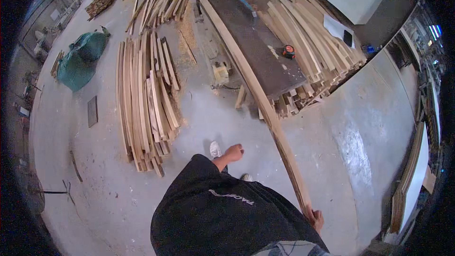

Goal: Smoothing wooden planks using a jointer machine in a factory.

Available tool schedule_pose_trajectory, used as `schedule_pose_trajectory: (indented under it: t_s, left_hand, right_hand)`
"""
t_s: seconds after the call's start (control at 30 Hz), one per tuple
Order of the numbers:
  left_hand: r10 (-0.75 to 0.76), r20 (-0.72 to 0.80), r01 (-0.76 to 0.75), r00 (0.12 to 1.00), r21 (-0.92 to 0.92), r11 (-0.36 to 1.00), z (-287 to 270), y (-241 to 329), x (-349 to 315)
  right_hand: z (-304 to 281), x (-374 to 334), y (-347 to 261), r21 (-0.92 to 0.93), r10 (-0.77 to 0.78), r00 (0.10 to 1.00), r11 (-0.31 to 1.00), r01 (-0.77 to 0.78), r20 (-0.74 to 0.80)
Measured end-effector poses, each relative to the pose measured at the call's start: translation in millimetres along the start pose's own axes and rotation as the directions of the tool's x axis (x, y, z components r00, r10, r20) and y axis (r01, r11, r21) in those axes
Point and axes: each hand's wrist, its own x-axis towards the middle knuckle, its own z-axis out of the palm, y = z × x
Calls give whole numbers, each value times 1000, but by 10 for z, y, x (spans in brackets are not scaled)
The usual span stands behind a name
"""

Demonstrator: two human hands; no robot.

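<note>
A long wooden board (258, 94) runs from beside my right side up along the left edge of a dark machine table (265, 50). My right hand (316, 220) is wrapped round the board's near end. The board slants forward and to the left, its far end reaching near the table's far part. My left hand (233, 152) hangs in front of my body above the floor, fingers curled into a loose fist, with nothing showing in it. It is well apart from the board.
A tape measure (288, 51) lies on the table. Wooden strips are stacked at the right (315, 40), with a phone (348, 38) on top. More strips (142, 99) lie on the floor at the left, near a green sack (83, 61). Sheet panels (410, 180) stand far right.
</note>
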Motion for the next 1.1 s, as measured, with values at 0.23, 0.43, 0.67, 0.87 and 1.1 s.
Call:
schedule_pose_trajectory:
  t_s: [0.23, 0.43, 0.67, 0.87, 1.1]
  left_hand:
    - [219, 276, -311, 936, 356, 881, 201, -654, -284]
    - [-215, -42, 219, 976, 159, 963, -217, -1022, -540]
    - [-304, -138, 308, 942, 8, 951, -599, -1211, -507]
    - [-361, -153, 347, 920, -113, 931, -1031, -1556, -259]
    - [-286, -286, 279, 914, -68, 958, -1964, -2407, -78]
  right_hand:
    - [-225, 114, -293, -201, -174, 976, 969, 146, -130]
    - [-383, 798, -890, -223, -164, 984, 964, 143, -76]
    - [-326, 1740, -1565, -206, -270, 954, 949, 241, -128]
    - [-300, 2578, -2289, -212, -339, 924, 930, 301, -176]
    - [-175, 3590, -3147, -191, -384, 900, 918, 348, -207]
